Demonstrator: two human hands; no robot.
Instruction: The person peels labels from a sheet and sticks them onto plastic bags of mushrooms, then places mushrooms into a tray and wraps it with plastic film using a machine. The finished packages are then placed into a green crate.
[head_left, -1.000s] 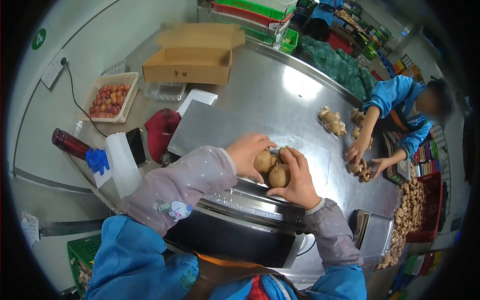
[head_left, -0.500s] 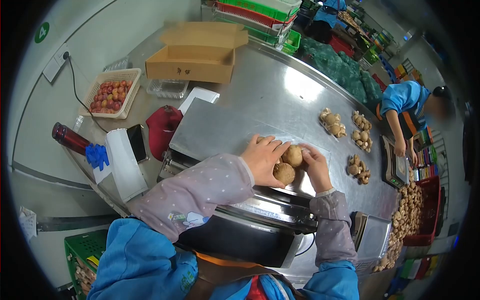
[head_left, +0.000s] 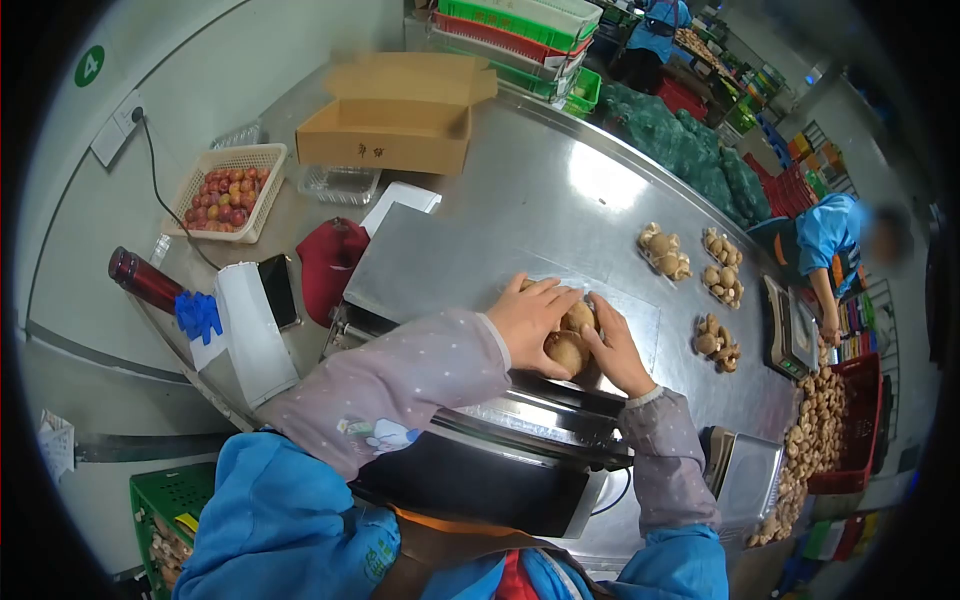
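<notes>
The left hand (head_left: 528,318) and right hand (head_left: 617,352) both grip a small cluster of mushrooms (head_left: 568,347), fingers curled against it from either side. The cluster rests on the machine's steel plate (head_left: 430,255) (near its front edge). Three other mushroom bunches (head_left: 714,338) lie further right on the surface (head_left: 560,180).

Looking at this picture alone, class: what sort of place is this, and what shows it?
Most likely a produce packing room: mushroom portions laid out on a long steel table, a scale beside a heap of loose mushrooms, and stacked plastic crates behind.
</notes>
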